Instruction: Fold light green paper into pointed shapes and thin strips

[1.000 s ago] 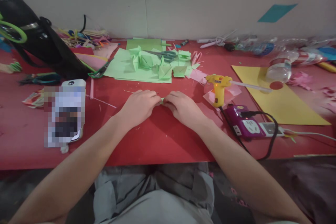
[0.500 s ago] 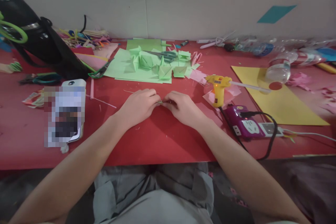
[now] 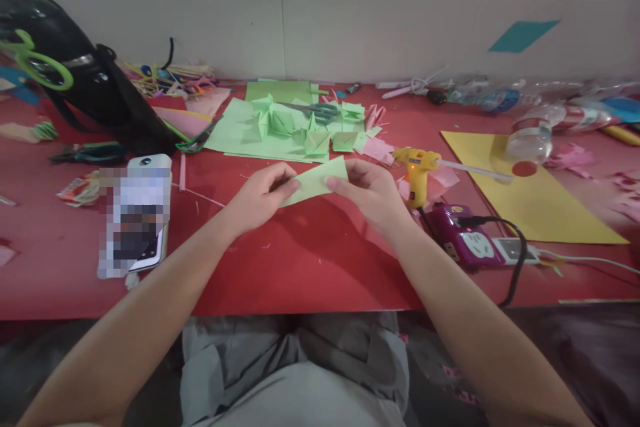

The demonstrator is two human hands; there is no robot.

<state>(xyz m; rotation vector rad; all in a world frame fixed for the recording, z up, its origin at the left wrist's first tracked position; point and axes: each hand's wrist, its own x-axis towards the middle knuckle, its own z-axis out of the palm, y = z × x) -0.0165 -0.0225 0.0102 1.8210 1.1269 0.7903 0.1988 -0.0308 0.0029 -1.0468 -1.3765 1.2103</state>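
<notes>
A folded light green paper piece (image 3: 314, 181) is held just above the red table (image 3: 300, 260) between both hands. My left hand (image 3: 260, 197) pinches its left corner with curled fingers. My right hand (image 3: 370, 190) pinches its right edge, thumb on top. Behind them lie green paper sheets (image 3: 235, 130) with several folded green shapes (image 3: 315, 140) and grey scissors (image 3: 313, 109) on them.
A yellow glue gun (image 3: 417, 170) stands right of my right hand, beside a purple power strip (image 3: 467, 240) with a black cord. A phone (image 3: 140, 213) lies at the left. A yellow sheet (image 3: 545, 193), a plastic bottle (image 3: 530, 137) and a black bag (image 3: 75, 80) sit farther off.
Both hands lifted off the table and moved apart slightly. The green paper, earlier pressed down and almost hidden under the fingers, is now raised and shows as a wide triangular piece.
</notes>
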